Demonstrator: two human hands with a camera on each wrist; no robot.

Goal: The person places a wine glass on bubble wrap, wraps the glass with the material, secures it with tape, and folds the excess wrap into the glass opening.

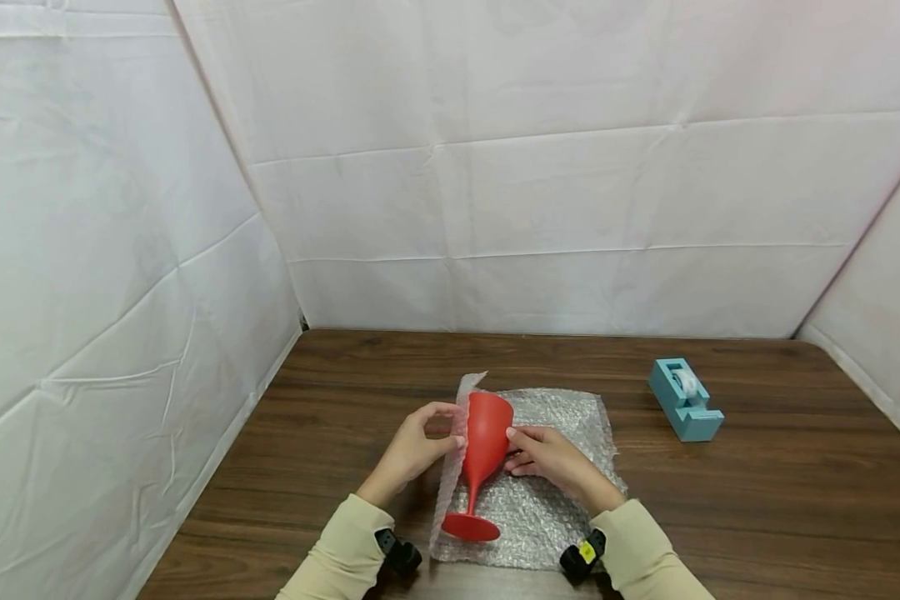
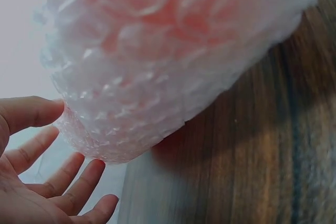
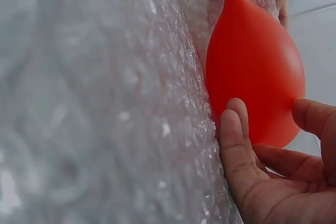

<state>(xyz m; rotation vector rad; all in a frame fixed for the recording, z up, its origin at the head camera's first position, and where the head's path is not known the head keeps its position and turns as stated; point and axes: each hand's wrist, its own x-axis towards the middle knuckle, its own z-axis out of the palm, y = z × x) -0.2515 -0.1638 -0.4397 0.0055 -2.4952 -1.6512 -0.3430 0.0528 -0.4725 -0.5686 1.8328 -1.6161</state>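
Red plastic-looking goblet (image 1: 486,429) lies tilted on the bubble wrap (image 1: 547,521), which rests on the desk (image 1: 787,508); your right hand (image 1: 547,457) grips its bowl, while your left hand (image 1: 408,450), fingers spread, touches the wrap's raised edge.

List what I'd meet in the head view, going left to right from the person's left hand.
Bare left hand → red stemmed goblet → bare right hand → light-blue, blocky tape dispenser.
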